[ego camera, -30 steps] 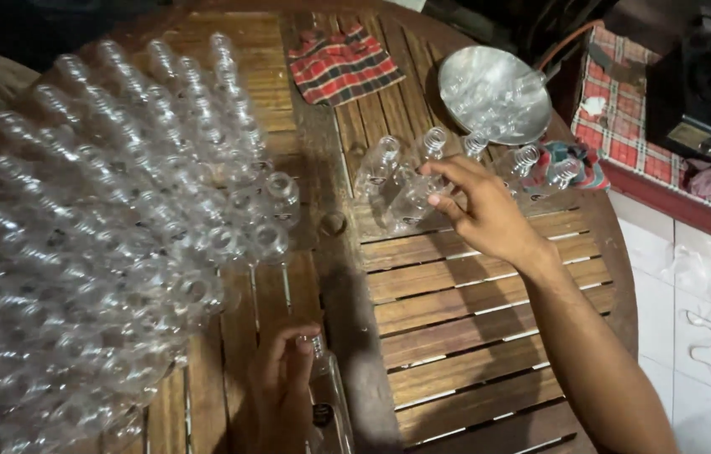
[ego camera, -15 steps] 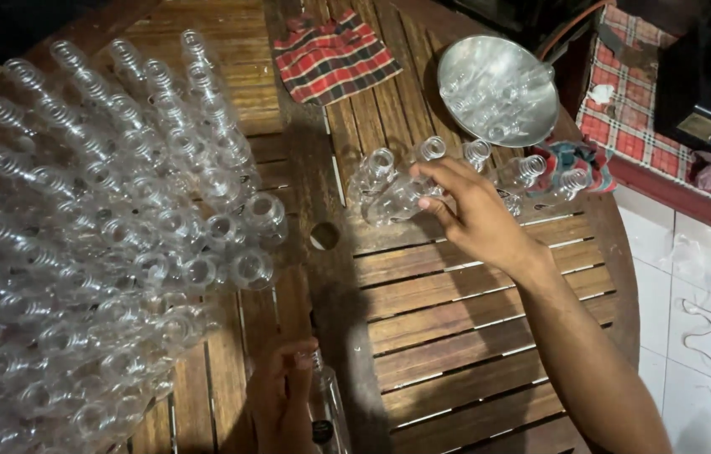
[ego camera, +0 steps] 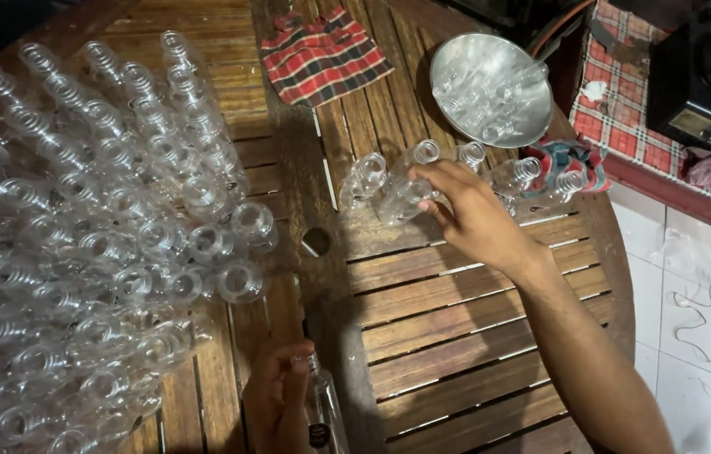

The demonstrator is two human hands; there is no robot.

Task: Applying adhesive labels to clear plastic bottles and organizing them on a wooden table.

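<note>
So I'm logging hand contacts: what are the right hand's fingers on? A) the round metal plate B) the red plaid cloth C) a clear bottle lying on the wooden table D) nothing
C: the right hand has its fingertips on a clear bottle lying on the slatted wooden table.

Loose bottles lie under the right fingers; the dish beyond them, massed bottles far left.

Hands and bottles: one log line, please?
left hand: holds upright bottle | right hand: grips lying bottle | table: wooden
</note>
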